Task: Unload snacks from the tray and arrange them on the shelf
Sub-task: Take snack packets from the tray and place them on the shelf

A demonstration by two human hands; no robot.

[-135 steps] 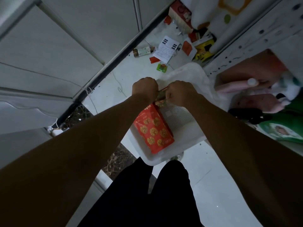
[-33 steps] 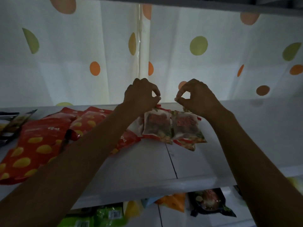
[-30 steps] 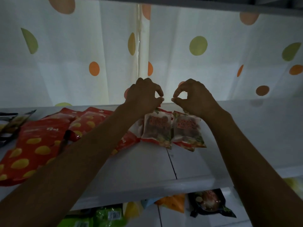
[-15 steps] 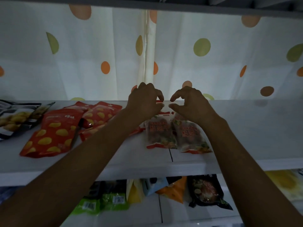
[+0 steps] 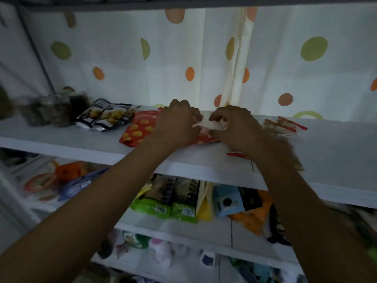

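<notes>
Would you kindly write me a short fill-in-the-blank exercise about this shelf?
1. The jars stand at the ___ end of the top shelf.
2. The red packet lies to the ___ of the black packet.
3. The green packets lie on the shelf ___ the red packet.
Missing words: left; right; below.

Jars (image 5: 47,113) stand leftmost on the shelf (image 5: 61,137), snack bags (image 5: 106,117) beside them, curtain (image 5: 163,58) behind.

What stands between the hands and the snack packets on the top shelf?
Nothing visible. The left hand and right hand are directly over the red packets on the shelf; blur hides whether they grip them.
</notes>
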